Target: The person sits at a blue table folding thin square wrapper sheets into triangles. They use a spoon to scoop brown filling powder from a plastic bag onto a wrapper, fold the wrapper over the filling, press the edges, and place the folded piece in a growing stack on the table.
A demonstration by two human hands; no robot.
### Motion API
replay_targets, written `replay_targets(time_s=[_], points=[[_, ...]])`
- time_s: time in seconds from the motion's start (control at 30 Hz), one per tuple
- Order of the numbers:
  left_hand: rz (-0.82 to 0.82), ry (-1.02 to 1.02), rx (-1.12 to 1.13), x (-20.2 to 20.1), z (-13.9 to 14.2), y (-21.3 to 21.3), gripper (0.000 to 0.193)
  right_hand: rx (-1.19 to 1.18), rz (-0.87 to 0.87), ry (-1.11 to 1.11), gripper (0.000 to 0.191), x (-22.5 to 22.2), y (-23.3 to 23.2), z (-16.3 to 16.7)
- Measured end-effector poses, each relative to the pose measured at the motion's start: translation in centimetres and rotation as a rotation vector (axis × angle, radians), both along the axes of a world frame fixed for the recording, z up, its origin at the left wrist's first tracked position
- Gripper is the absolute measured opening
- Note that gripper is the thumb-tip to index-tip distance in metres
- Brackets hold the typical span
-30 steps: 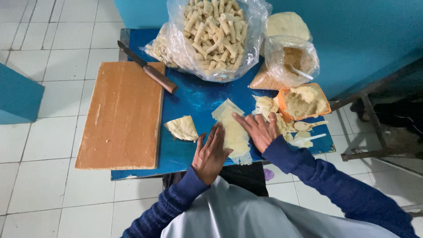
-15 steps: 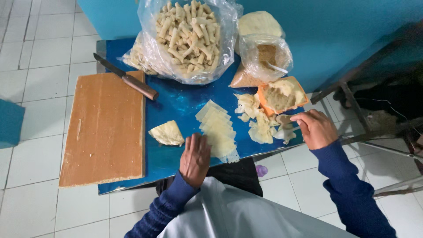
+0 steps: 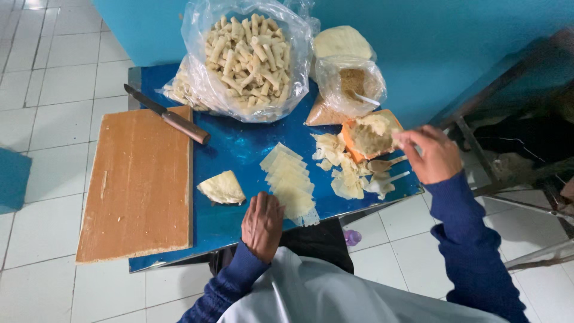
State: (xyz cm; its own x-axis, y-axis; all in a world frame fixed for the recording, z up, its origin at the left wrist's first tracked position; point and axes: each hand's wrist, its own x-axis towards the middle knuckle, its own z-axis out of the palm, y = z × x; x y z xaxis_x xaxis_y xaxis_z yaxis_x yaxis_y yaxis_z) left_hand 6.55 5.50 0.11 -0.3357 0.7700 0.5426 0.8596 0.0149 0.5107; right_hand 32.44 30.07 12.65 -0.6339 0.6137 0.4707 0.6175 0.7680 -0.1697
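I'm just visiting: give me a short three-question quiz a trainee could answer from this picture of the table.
1. True or false: the knife lies partly on the wooden board.
2. What does the left hand rest beside? A) the row of pastry sheets B) the bag of rolls C) the knife
3. Fill in: the right hand is at the orange ____ of filling.

Key: 1 true; 2 A; 3 container.
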Motion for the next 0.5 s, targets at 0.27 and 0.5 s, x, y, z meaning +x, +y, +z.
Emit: replay_targets(time_s=[0.27, 0.5], points=[[0.012, 0.020, 0.045, 0.4, 0.8, -0.2, 0.008, 0.133, 0.012, 0.092, 0.019, -9.4, 5.4, 1.1], [-0.103, 0.070, 0.077, 0.0, 1.6, -0.5, 0.009, 0.374, -0.125, -0.031, 0.003, -10.8, 5.9, 2.0]])
